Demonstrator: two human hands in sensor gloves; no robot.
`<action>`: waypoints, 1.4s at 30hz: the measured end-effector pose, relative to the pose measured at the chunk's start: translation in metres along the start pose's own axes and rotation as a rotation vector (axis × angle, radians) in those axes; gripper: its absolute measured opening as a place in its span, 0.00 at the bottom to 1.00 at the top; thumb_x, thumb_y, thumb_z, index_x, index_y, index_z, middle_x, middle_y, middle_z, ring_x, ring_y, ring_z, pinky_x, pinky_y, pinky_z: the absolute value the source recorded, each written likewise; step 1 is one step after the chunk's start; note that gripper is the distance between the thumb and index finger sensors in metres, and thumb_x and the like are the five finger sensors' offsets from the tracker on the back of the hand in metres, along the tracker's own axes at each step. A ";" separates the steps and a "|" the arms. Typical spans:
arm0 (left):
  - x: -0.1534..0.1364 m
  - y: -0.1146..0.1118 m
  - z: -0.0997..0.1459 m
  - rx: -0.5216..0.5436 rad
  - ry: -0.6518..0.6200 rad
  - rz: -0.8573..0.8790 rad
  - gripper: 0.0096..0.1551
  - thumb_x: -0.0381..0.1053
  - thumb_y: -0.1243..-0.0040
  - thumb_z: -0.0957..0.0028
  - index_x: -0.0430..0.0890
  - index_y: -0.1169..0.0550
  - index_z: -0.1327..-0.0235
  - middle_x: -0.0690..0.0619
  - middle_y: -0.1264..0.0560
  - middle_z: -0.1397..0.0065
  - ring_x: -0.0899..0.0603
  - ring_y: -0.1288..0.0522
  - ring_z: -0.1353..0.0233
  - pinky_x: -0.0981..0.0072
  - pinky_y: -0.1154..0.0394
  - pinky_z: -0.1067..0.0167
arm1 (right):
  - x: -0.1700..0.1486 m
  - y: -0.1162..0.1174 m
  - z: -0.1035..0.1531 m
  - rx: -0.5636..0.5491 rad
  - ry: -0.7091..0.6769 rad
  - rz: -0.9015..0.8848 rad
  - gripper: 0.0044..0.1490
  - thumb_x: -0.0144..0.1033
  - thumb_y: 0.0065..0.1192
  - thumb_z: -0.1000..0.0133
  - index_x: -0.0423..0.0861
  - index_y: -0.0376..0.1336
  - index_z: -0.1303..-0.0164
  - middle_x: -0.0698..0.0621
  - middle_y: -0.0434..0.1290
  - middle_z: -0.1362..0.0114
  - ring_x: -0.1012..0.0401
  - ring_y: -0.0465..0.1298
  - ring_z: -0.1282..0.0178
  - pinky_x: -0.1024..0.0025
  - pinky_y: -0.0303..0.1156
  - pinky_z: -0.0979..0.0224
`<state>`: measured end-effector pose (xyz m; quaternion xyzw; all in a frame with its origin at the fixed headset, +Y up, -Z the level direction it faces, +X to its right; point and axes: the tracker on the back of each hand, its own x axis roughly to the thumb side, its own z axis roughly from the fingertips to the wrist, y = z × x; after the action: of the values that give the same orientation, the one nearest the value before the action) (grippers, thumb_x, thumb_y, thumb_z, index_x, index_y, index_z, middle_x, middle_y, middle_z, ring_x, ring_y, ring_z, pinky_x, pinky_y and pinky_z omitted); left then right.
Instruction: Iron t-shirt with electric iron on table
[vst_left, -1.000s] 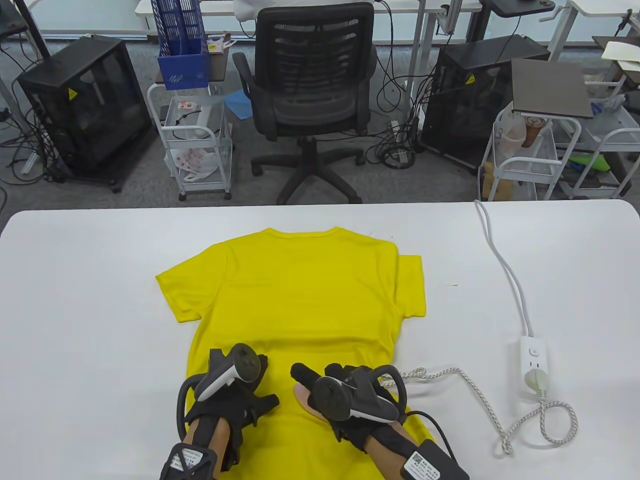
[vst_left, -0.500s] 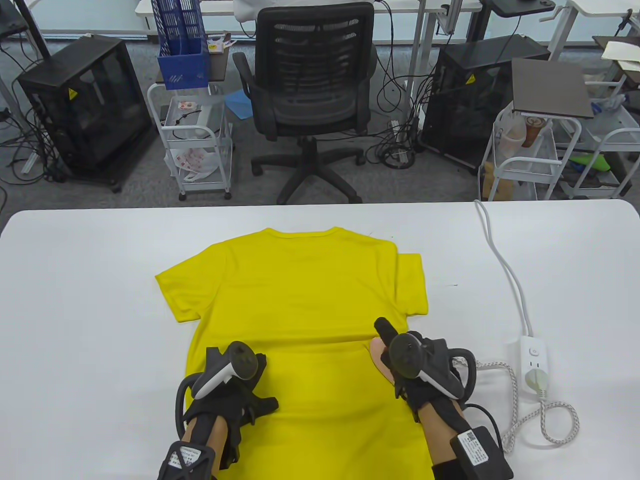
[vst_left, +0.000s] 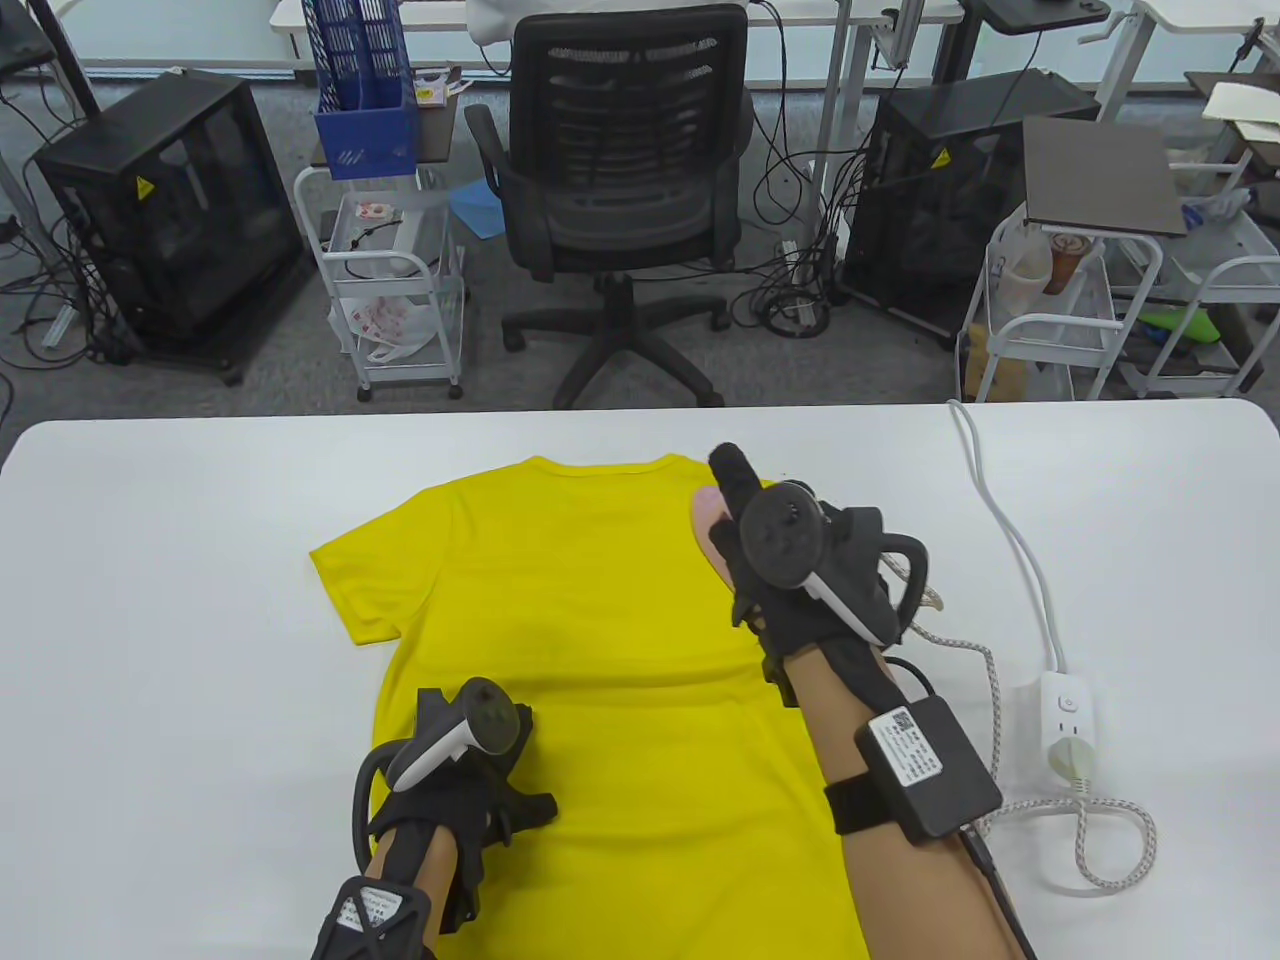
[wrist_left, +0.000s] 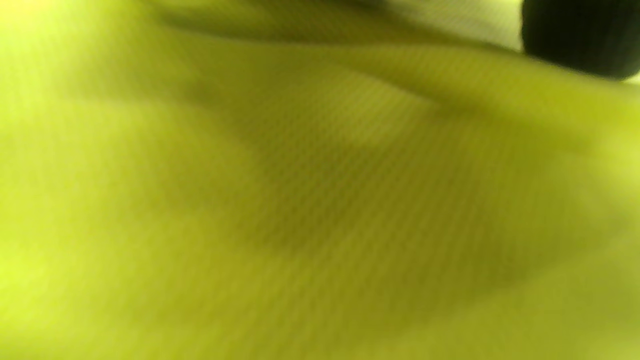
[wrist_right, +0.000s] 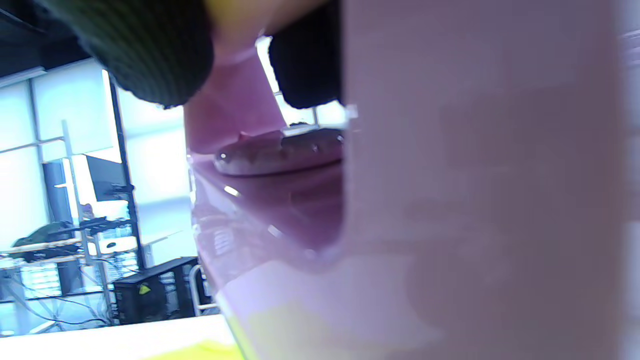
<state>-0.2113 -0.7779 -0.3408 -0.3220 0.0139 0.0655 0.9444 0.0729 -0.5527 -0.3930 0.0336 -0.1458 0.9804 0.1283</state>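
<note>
White table (vst_left: 180, 560) was spread with the yellow t-shirt (vst_left: 580, 620). The pink iron (vst_left: 708, 520) was gripped by curled fingers of the right hand (vst_left: 800, 570) near the collar. The hem was pressed by flat left hand (vst_left: 450, 780) fingers. The cord (vst_left: 985, 690) might be snagged, or cloth burned if the iron was stopped.

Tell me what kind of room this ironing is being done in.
Most likely an office or lab workspace, not a home: a black office chair faces the white table, black computer towers stand on the floor, and wire carts stand amid tangled cables.
</note>
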 end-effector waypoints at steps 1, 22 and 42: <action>0.000 0.000 0.000 0.002 0.003 -0.003 0.61 0.78 0.38 0.60 0.69 0.59 0.23 0.55 0.67 0.16 0.30 0.68 0.16 0.21 0.53 0.28 | 0.012 0.011 -0.004 0.018 -0.018 0.005 0.40 0.55 0.66 0.50 0.75 0.52 0.29 0.45 0.74 0.42 0.54 0.80 0.63 0.54 0.77 0.53; -0.007 0.002 0.000 0.020 0.047 0.029 0.59 0.78 0.40 0.59 0.66 0.57 0.22 0.53 0.66 0.15 0.31 0.66 0.15 0.23 0.51 0.27 | 0.042 0.176 0.058 0.389 -0.356 -0.014 0.41 0.51 0.67 0.50 0.76 0.50 0.30 0.44 0.73 0.41 0.54 0.80 0.63 0.53 0.76 0.54; 0.007 0.007 0.006 0.053 0.000 -0.028 0.62 0.80 0.40 0.61 0.68 0.59 0.22 0.54 0.67 0.15 0.31 0.68 0.15 0.21 0.53 0.27 | -0.013 0.125 0.070 0.277 -0.254 -0.023 0.40 0.53 0.65 0.49 0.76 0.49 0.29 0.46 0.74 0.42 0.56 0.80 0.64 0.55 0.77 0.55</action>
<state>-0.2050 -0.7674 -0.3407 -0.2970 0.0110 0.0521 0.9534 0.0543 -0.6919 -0.3623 0.1761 -0.0240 0.9774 0.1142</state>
